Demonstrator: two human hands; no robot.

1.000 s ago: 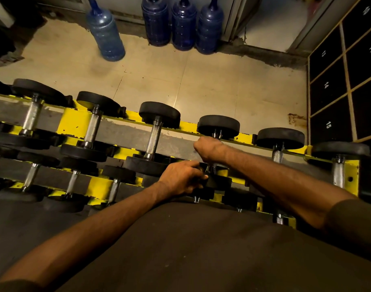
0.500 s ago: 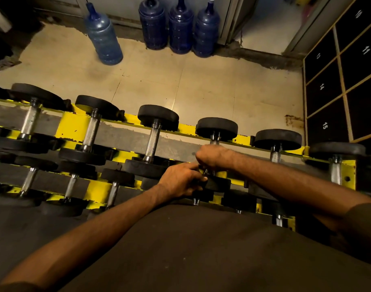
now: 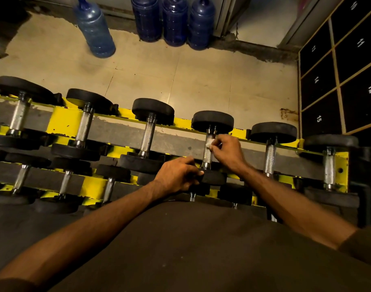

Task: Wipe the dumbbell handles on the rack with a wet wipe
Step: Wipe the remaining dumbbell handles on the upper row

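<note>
A: Where is the wipe (image 3: 209, 143)?
B: Pinched in the right grip (image 3: 227, 151) — right on the handle (image 3: 207, 157), which runs near to far on the rack (image 3: 62, 123). Left grip (image 3: 177, 175) holds its near weight (image 3: 215, 178).

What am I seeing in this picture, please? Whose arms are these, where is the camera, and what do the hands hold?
No machine here: a person wears a camera on the head, which looks down at their own arms. Before them is a yellow rack holding rows of dumbbells. The right hand pinches a white wet wipe against the metal handle of one dumbbell; the left hand grips its near black weight. Behind, blue water bottles stand on the floor; numbered lockers are at the right.
</note>
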